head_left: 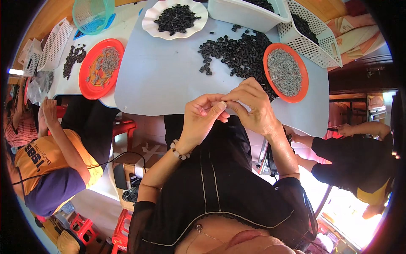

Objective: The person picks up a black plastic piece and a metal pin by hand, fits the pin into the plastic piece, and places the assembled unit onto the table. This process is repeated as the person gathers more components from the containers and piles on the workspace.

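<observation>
My left hand and my right hand meet in front of the table's near edge, fingertips pinched together. Whatever sits between the fingers is too small or hidden to make out. A beaded bracelet circles my left wrist. Just beyond my right hand, a loose pile of small black plastic pieces spreads over the pale blue-grey tabletop. To the right of that pile, an orange-red plate holds many small grey metal parts, perhaps screws.
At the back are a white scalloped dish of black pieces, a white tub and a perforated white basket. Leftward, a red plate stands near a green mesh basket. People sit or stand on both sides; red stools are lower left.
</observation>
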The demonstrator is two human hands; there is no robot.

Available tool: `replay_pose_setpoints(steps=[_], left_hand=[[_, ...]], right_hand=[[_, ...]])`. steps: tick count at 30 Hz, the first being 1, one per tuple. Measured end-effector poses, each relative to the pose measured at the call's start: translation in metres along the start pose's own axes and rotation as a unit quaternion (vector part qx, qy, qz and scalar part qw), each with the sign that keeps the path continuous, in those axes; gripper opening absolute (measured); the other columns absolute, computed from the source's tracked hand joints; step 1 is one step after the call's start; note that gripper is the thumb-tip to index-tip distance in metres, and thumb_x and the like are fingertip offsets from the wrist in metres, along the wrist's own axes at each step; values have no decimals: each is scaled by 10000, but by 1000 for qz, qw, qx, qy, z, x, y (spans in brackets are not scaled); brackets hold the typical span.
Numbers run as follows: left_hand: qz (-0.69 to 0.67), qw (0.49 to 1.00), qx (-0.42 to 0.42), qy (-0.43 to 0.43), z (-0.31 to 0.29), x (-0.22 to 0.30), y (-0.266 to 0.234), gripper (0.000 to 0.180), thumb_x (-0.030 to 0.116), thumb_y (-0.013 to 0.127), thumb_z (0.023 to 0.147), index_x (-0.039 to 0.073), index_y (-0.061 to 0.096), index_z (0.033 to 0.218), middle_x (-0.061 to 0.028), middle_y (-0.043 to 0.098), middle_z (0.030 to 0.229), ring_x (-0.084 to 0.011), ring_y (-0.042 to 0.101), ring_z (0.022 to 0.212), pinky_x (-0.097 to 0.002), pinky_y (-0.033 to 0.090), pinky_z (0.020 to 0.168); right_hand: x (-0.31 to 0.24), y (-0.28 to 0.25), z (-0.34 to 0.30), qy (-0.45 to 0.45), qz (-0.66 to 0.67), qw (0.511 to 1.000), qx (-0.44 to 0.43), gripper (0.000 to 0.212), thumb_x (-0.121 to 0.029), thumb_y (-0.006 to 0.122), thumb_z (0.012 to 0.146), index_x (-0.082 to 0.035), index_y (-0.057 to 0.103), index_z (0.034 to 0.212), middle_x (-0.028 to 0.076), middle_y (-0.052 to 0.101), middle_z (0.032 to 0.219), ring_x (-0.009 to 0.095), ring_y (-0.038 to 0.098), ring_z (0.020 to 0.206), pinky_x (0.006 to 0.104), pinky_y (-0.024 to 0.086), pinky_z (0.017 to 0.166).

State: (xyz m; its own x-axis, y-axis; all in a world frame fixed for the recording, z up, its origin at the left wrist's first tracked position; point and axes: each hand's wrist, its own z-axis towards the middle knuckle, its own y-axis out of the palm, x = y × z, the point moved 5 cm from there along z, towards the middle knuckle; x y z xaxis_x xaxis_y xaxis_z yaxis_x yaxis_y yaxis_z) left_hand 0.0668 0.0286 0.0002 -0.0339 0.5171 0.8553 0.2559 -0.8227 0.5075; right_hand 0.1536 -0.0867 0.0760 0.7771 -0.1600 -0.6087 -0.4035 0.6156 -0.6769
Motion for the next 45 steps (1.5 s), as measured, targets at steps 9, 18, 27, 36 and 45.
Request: replay_pose_setpoints(steps=[9,18,27,36,45], left_hand=[[3,999,11,-42,1,-9,4,241,159,661,960,-24,669,1117,-134,715,968,-137,666,744,-270,566,660],[29,999,-6,-25,-2,-13,13,234,157,646,970,-1,668,1141,-122,717,986,-119,651,745,-255,550,681],[28,998,9,-54,-3,-15,9,241,171,637,977,0,667,1145,-123,715,999,-116,643,741,-255,548,682],[-22,999,2,-46,1,-12,11,231,176,620,988,16,664,1150,-116,709,1022,-96,628,755,-245,528,690],[-10,999,-5,-47,0,-10,6,240,187,619,991,25,658,1163,-112,706,1012,-78,603,724,-221,497,663]], right_hand=[[52,-58,-20,156,-88,979,97,196,-39,735,791,-70,727,984,83,702,874,285,609,827,375,486,764],[126,-86,-26,190,-272,942,61,112,-146,693,833,-108,713,936,79,687,845,293,580,855,427,470,757],[136,-98,-28,203,-238,944,101,69,-130,667,842,-79,685,886,93,687,837,297,591,848,430,472,779],[142,-114,-36,278,-107,941,161,151,-152,657,924,-4,681,938,2,652,799,71,551,718,240,439,659],[154,-113,-38,302,41,925,228,177,-170,631,923,-2,676,888,13,692,796,73,578,722,247,455,681]])
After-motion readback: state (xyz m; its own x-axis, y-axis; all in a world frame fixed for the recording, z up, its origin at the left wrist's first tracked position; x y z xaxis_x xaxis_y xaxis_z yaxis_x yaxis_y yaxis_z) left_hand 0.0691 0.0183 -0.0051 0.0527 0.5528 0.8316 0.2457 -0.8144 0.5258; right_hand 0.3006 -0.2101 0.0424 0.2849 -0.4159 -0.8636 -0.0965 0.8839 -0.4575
